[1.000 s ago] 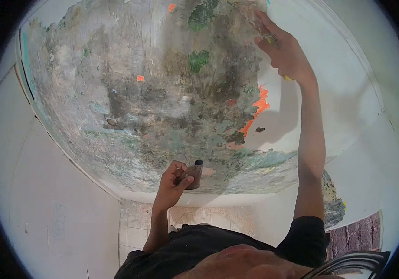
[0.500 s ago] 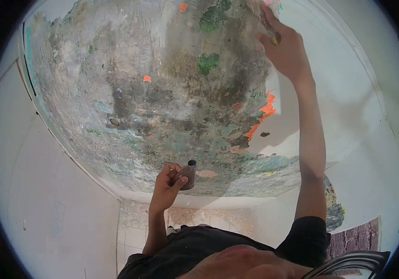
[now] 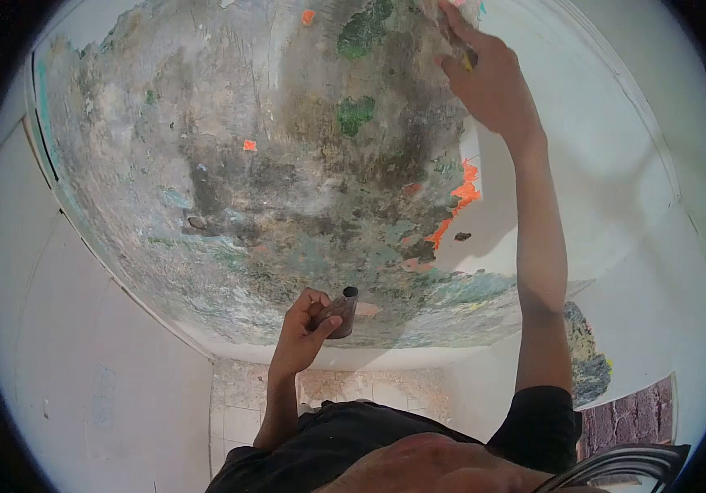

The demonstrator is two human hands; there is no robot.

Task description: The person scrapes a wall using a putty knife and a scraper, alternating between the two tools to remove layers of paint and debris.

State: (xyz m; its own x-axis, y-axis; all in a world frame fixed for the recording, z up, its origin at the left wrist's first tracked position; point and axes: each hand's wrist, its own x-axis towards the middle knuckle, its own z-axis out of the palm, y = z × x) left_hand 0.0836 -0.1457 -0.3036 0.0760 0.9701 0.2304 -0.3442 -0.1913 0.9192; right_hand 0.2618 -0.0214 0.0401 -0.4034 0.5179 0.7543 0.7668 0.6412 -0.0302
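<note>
A person's left hand (image 3: 297,335) grips a dark, open-topped piece (image 3: 340,318) near six o'clock; at one o'clock, the right hand (image 3: 489,89) clasps a mostly hidden, yellow-marked tool (image 3: 472,60) at a patchy wall (image 3: 287,189).

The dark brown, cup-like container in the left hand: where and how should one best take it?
Grip the container by its rounded wall, probably best from the person's right: the left hand covers its left side, and the dark opening on top should stay free.
</note>
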